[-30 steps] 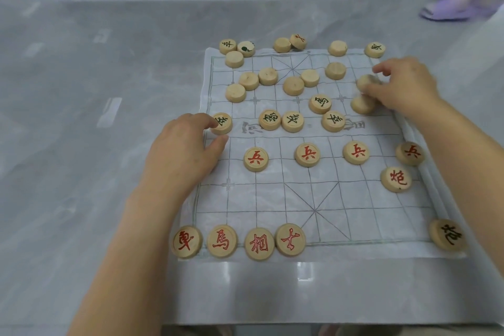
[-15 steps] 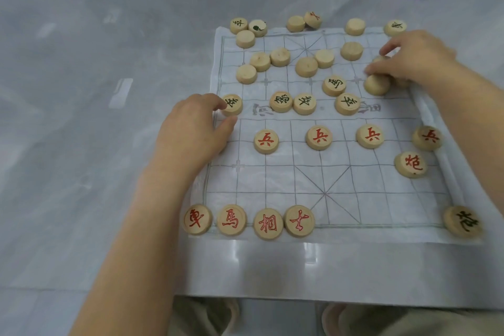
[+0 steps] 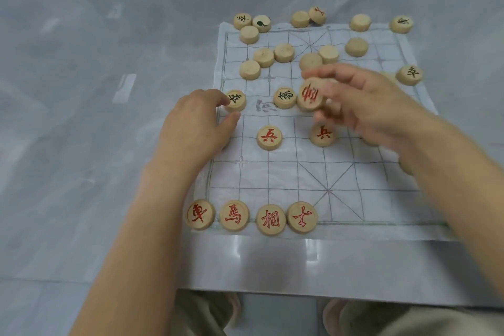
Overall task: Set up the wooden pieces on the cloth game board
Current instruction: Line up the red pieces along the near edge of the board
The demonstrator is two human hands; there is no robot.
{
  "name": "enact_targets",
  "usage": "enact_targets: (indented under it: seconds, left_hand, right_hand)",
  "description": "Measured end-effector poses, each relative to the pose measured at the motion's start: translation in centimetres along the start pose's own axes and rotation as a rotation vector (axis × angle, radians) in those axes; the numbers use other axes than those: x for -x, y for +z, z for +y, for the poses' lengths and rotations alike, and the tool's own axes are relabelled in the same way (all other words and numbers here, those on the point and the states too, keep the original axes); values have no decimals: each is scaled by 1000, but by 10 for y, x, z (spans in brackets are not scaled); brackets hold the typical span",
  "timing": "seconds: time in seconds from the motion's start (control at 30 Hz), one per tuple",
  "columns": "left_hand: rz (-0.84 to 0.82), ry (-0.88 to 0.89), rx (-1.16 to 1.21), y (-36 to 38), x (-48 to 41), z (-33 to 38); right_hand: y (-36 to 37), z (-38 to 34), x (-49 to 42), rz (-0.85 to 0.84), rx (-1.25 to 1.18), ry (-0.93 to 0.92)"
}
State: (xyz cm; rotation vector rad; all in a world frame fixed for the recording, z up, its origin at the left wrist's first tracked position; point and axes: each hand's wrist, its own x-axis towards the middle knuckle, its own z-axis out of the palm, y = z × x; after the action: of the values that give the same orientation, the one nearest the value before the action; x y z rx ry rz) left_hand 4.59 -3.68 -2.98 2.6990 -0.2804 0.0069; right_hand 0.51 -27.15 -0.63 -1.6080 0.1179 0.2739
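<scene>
Here, in the head view, the right hand (image 3: 362, 106) holds a red-lettered wooden piece (image 3: 311, 94) pinched in its fingers, lifted above the middle of the cloth game board (image 3: 341, 180), probably carrying it toward its place in the near row; the left hand (image 3: 196, 123) rests at the board's left edge, loosely curled and holding nothing, fingertips touching a black-lettered piece (image 3: 236, 99), perhaps to steady the cloth on the table (image 3: 81, 117). Four round, pale red-lettered pieces (image 3: 252, 217) already line the near edge; blank, face-down ones (image 3: 283, 52) lie scattered at the far end.
</scene>
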Motion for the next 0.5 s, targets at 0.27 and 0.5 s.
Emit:
enact_targets:
  seconds: [0.27, 0.5]
  left_hand:
    - [-1, -6, 19, 0, 0, -1]
    - [-4, -7, 22, -1, 0, -2]
  right_hand:
    - [25, 11, 33, -291, -341, 91]
    - [25, 15, 36, -310, -240, 48]
